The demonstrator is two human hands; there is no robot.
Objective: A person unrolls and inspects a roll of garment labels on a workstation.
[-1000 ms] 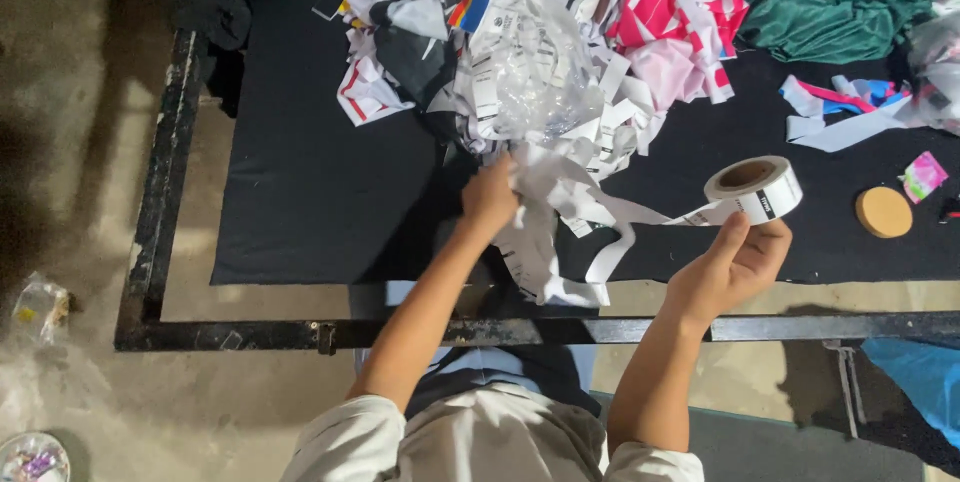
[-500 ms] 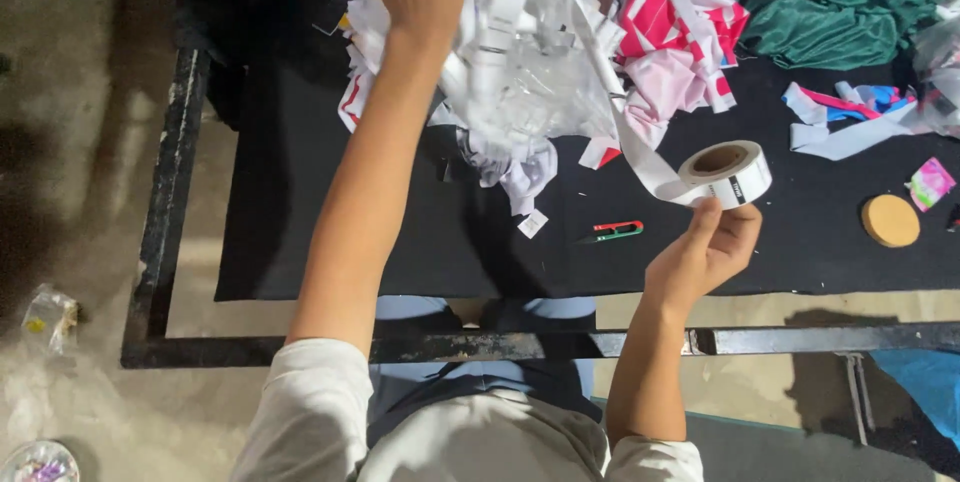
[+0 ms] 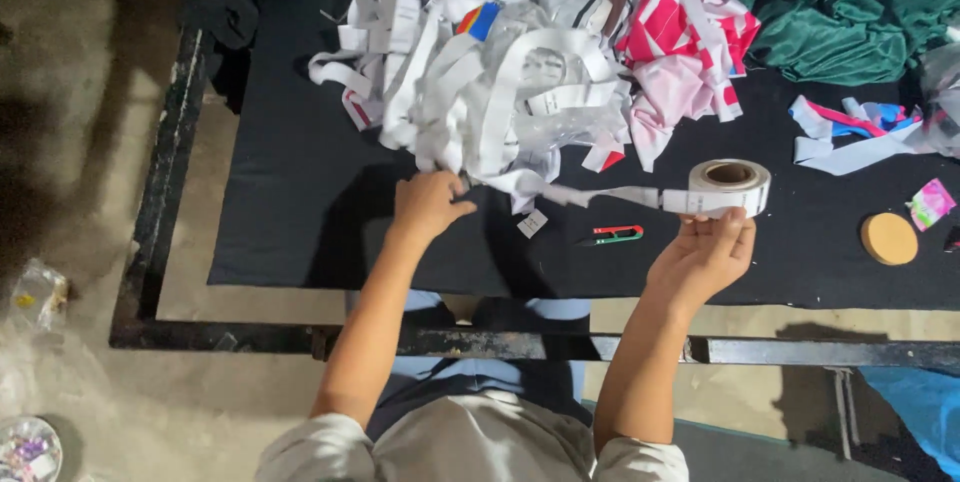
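My right hand (image 3: 702,258) holds a white roll of label tape (image 3: 729,187) above the black table (image 3: 300,212). A strip (image 3: 600,195) runs from the roll leftward to my left hand (image 3: 428,204), which pinches the strip's end at the near edge of a big heap of loose white strips (image 3: 490,72). A small red and green thread snipper (image 3: 612,235) lies on the table between my hands.
Pink and white scraps (image 3: 685,52) and green cloth (image 3: 840,12) lie at the back right. A round cork-coloured disc (image 3: 888,239) and a pink packet (image 3: 932,204) sit at the right. The table has a metal frame (image 3: 160,192); concrete floor lies to the left.
My left hand, raised high with strips half a second ago, has come down to the table's near side, and the strips now lie in the heap. The roll stays in my right hand.
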